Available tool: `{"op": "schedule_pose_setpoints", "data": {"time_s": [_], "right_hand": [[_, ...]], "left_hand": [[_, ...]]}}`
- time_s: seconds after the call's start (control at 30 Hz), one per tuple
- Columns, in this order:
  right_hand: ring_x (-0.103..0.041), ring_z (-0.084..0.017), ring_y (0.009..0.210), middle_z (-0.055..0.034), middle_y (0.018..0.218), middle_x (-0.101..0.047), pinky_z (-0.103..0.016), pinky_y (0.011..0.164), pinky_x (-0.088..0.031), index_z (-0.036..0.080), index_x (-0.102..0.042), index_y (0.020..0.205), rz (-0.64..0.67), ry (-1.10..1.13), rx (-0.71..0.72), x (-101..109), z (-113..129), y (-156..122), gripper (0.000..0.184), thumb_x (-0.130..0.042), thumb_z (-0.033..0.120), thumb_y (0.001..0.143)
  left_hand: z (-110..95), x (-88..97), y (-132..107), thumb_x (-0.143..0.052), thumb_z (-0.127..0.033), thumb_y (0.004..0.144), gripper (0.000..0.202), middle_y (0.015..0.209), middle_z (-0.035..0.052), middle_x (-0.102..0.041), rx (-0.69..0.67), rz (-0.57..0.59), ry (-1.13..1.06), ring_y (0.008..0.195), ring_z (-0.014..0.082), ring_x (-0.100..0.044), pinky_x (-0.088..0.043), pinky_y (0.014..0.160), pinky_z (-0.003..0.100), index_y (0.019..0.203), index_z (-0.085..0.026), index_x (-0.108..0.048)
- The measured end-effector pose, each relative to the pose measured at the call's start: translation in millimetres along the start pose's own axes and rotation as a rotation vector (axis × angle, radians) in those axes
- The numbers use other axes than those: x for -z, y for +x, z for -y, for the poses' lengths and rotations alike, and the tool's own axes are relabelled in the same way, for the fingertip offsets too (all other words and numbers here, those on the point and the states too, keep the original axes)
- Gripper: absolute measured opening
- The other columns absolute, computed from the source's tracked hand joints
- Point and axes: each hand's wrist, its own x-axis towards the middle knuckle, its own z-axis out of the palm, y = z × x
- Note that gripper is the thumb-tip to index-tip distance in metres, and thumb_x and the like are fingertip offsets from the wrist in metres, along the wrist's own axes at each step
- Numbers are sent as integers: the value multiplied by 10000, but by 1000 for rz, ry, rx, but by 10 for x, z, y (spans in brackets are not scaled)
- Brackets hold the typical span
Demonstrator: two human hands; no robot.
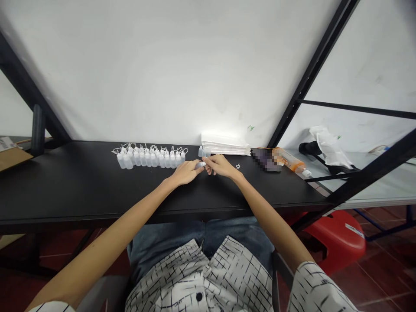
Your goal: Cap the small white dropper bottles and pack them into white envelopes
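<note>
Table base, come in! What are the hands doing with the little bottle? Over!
Left hand holding the little bottle. Right hand at its white top. Possible obstacle: translucent plastic item just beyond the hands. Grouped bottles off left.

Ref = sheet stack (224, 145), at the back of the table (81, 190), by the wall (195, 65). Left of it: small-bottle group (152, 160). At its front-left corner: small container (203, 151). In front of it: left hand (186, 172) and right hand (221, 165), held bottle (199, 165) between them; thin loop (238, 166) just right of those. Right of it: pixelated item (266, 160), then larger bottle (289, 161) on its side. Far right: second table (383, 173). Far left: carton (13, 155).
</note>
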Motion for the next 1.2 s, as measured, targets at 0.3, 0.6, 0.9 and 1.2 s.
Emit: {"op": "schedule_pose_setpoints", "data": {"time_s": [0.3,0.6,0.9,1.2], "right_hand": [[-684,-145,647,-57,817,-693,-198,472,-534,153,-691,944,-244,226,-58,5,276,-392,237,-681,338,795],[-685,-165,653,-61,807,-701,-256,531,-564,159,-710,954,-351,458,-27,-441,350,-642,321,-728,397,740],[-675,-180,662,-59,768,-694,-280,546,-563,160,-709,932,-367,454,-16,-443,290,-694,345,-736,441,735],[-677,-168,686,-63,874,-682,-247,538,-518,172,-653,957,-402,220,9,-501,308,-656,270,-587,416,863]], "left_hand": [[-56,85,-82,-444,-396,923,405,1176,112,-682,-95,-70,90,1092,315,-610,-452,880,380,1243,-199,-593],[-78,82,-406,-414,-333,940,404,1315,116,-615,-182,-105,126,1172,313,-587,-459,936,407,1293,-198,-557],[-157,74,-422,-408,-268,923,397,1250,111,-646,-186,-78,167,1126,304,-614,-478,900,395,1284,-195,-558],[-145,67,-427,-413,-243,929,402,1294,98,-632,-167,-95,194,1154,288,-608,-489,924,399,1306,-187,-540]]}}
